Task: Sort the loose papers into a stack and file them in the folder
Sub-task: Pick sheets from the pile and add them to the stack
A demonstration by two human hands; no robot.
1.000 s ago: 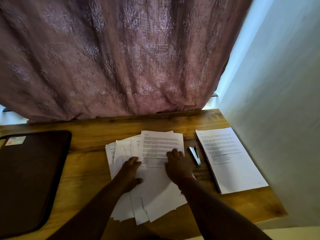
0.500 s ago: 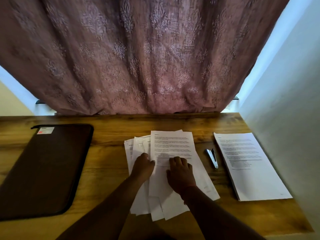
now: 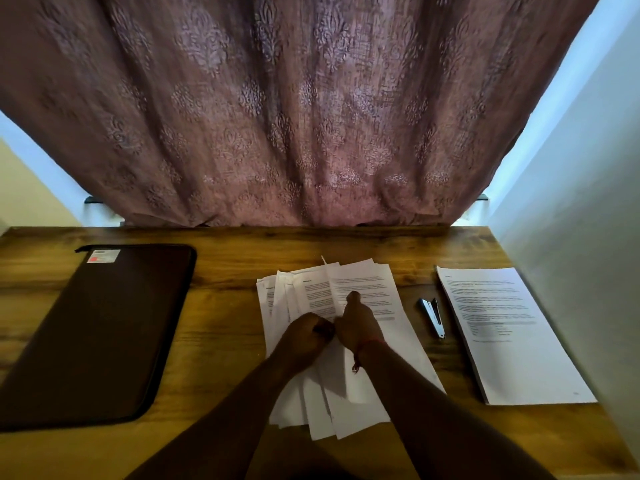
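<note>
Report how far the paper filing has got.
Done: one neat stack lies at the right, by the stapler. In hand: left hand and right hand work on the fanned loose papers. Left: squaring them and filing; the folder lies shut.

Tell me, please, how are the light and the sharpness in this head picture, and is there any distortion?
Head view: dim and warm, with daylight only at the curtain edges. The wide lens bends the table edge and wall. Both hands, left and right, are dark and slightly blurred on the loose papers, whose print is unreadable.
</note>
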